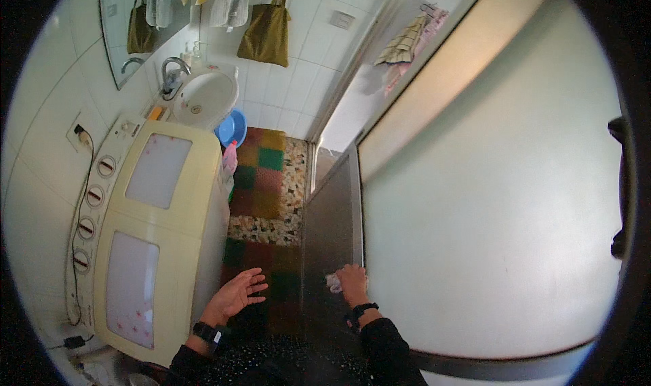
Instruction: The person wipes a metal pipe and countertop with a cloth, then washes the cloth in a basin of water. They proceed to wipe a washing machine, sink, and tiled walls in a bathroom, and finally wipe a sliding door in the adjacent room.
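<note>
My right hand (352,283) grips a crumpled pale cloth (334,283) against the frame of a door (333,223) with a dark lower panel and a large frosted pane (488,223). The fingers curl over the cloth, which hides part of it. Palm turned inward and fingers spread, my left hand (243,293) hangs in the air with nothing in it, between the washing machine and the door. Both wrists wear dark bands.
At the left stands a cream twin-tub washing machine (157,218) with dials and a cord. Beyond it are a washbasin (206,99), a blue plastic basin (232,128) and an olive bag (265,32) on the tiled wall. Patchwork mats (257,182) lie on the pebbled floor.
</note>
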Tool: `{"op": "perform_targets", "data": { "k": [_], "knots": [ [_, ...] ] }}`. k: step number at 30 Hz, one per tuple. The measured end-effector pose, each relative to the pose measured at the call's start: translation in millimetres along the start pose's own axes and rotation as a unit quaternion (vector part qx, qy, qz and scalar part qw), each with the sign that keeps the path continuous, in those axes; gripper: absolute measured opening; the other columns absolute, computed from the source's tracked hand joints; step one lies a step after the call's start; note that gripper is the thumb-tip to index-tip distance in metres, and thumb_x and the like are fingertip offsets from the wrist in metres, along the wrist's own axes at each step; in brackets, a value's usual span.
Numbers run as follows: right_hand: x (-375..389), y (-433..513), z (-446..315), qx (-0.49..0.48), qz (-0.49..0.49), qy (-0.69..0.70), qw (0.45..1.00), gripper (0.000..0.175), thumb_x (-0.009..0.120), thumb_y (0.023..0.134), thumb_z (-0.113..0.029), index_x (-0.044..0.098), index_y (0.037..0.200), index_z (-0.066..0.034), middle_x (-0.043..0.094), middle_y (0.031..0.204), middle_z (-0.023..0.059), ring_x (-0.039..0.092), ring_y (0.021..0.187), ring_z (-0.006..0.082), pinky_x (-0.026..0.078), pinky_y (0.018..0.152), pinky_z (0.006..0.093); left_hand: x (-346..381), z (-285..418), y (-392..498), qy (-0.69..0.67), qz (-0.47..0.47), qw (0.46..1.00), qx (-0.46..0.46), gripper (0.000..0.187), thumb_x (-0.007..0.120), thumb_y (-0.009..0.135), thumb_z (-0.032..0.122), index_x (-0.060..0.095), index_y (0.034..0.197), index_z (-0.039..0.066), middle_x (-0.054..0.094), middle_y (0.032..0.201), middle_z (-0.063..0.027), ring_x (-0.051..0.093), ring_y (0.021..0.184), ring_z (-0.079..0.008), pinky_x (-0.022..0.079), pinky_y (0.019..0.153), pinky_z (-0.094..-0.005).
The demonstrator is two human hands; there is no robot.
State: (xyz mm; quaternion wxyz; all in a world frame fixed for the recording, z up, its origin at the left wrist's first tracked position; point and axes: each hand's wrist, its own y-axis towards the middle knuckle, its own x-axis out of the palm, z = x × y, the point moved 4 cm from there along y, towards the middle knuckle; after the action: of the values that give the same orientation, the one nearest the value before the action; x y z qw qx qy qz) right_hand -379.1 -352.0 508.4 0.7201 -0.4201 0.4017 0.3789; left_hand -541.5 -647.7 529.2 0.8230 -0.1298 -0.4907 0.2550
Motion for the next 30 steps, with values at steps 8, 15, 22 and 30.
{"op": "perform_targets", "data": {
  "k": [8,15,22,30],
  "knots": [
    [-51,127,71,0.063,0.106,0.021,0.992,0.012,0.057,0.08,-0.012,0.066,0.088,-0.0156,0.06,0.091,0.005,0.056,0.095,0.0258,0.043,0.074,0.0416,-30,66,48,-0.049,0.001,0.999,0.004,0.051,0.051,0.096,0.034,0.037,0.138,0.009,0.047,0.132,-0.0113,0.047,0.122,-0.0285,0.043,0.098,-0.0475],
    [10,109,49,-0.022,-0.099,-0.021,0.995,0.016,0.057,0.087,-0.023,0.068,0.085,-0.0123,0.06,0.089,0.0062,0.054,0.093,0.0241,0.042,0.068,0.0421,-32,102,88,-0.07,0.004,0.998,0.004,0.054,0.053,0.095,0.035,0.037,0.138,0.007,0.046,0.132,-0.0121,0.046,0.123,-0.0298,0.041,0.1,-0.0494],
    [86,148,50,-0.136,-0.225,-0.013,0.965,0.023,0.055,0.09,-0.029,0.066,0.101,-0.0117,0.057,0.108,0.0133,0.052,0.105,0.0319,0.045,0.076,0.0491,-31,163,146,-0.077,0.067,0.995,-0.007,0.05,0.05,0.096,0.034,0.038,0.136,0.006,0.047,0.13,-0.0142,0.047,0.121,-0.0321,0.041,0.099,-0.0498],
    [7,355,103,-0.057,-0.044,0.17,0.983,0.041,0.055,0.09,-0.027,0.051,0.129,-0.0148,0.051,0.123,0.0182,0.048,0.114,0.0382,0.045,0.085,0.0557,-30,253,255,-0.1,0.054,0.993,0.023,0.043,0.054,0.095,0.03,0.043,0.129,0.005,0.051,0.124,-0.0127,0.052,0.114,-0.029,0.043,0.098,-0.0501]
  ]
}}
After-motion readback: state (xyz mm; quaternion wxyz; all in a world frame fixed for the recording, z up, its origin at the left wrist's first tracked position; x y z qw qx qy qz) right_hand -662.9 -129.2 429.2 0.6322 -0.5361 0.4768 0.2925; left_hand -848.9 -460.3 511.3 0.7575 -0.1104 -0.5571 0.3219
